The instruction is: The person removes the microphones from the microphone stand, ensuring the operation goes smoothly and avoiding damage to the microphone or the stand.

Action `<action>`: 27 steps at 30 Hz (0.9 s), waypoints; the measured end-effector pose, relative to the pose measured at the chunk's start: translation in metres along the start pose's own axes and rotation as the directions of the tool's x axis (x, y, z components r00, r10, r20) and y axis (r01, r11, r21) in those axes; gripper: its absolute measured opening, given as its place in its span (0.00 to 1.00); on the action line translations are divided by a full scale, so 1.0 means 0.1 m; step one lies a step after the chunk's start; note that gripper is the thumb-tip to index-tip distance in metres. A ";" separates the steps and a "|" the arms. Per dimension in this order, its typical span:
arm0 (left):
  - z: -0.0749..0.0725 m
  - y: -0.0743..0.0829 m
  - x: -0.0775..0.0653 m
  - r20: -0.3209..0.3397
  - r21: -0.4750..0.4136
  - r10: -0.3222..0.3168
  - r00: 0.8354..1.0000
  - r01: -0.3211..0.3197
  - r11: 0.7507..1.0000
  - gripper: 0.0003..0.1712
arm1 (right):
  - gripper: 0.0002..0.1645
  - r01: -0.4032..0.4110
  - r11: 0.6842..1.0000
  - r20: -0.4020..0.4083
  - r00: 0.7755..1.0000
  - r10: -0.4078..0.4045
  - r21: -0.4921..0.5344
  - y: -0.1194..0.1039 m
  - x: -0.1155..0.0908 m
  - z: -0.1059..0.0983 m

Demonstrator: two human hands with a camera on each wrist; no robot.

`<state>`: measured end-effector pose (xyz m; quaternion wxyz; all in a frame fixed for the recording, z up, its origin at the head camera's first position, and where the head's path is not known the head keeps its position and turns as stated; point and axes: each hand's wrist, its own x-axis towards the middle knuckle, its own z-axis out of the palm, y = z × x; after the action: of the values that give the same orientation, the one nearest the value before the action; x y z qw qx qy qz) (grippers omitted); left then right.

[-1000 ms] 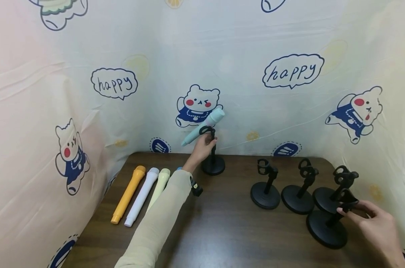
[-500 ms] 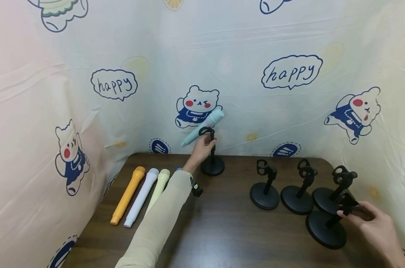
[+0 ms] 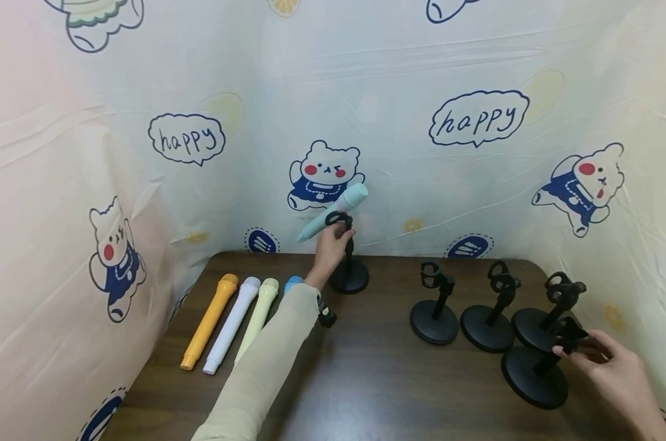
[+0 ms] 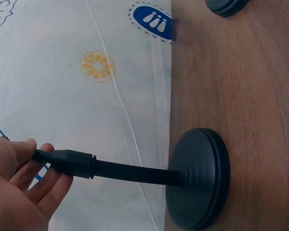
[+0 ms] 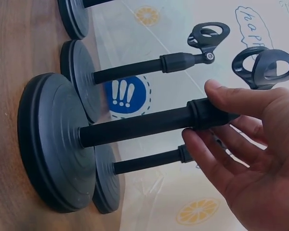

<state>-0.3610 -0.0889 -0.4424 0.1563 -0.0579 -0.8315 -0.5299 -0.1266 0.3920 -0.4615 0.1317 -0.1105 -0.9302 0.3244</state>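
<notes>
Near the back edge, my left hand (image 3: 329, 248) grips the upper neck of a black microphone stand (image 3: 350, 278). A pale teal microphone (image 3: 356, 195) lies slanted in that stand's clip, its head up to the right. The left wrist view has the fingers around the collar (image 4: 73, 162) above the round base (image 4: 197, 178); the clip is out of view there. At the right, my right hand (image 3: 614, 373) holds the collar of another black stand (image 3: 533, 376) between thumb and fingers. In the right wrist view its clip (image 5: 267, 67) holds nothing.
Several more stands, among them one (image 3: 434, 321) and another (image 3: 487, 327), stand beside the right hand's stand. Orange (image 3: 208, 324), lavender (image 3: 230, 327) and light green (image 3: 260, 312) microphones lie at the left, with a blue one (image 3: 292, 282) partly behind my sleeve. Patterned cloth (image 3: 388, 122) surrounds the table.
The left hand's stand, with the teal microphone, has come slightly nearer to me. My left wrist has shifted a little rightward, uncovering more of the blue microphone. My right hand stays about still.
</notes>
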 end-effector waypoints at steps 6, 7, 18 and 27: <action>-0.03 0.00 -0.07 -0.028 0.040 0.031 0.999 -0.030 0.999 0.17 | 0.29 0.055 0.997 0.016 0.998 -0.055 -0.049 -0.06 0.01 -0.04; -0.04 0.00 -0.07 -0.029 0.046 0.036 0.999 -0.035 0.998 0.17 | 0.30 0.070 0.997 0.014 0.998 -0.069 -0.045 -0.06 0.01 -0.05; -0.10 0.03 -0.19 -0.051 0.045 0.071 0.996 -0.069 0.997 0.11 | 0.25 0.270 0.963 -0.124 0.956 -0.265 0.026 -0.22 -0.08 -0.18; -0.12 0.05 -0.32 -0.068 0.084 0.104 0.992 -0.098 0.992 0.12 | 0.13 0.330 0.943 -0.310 0.902 -0.301 0.044 -0.47 -0.12 -0.24</action>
<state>-0.3266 -0.0953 -0.4434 0.2151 -0.0742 -0.8420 -0.4891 -0.1135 0.3664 -0.4156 0.3269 0.0001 -0.8883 0.3225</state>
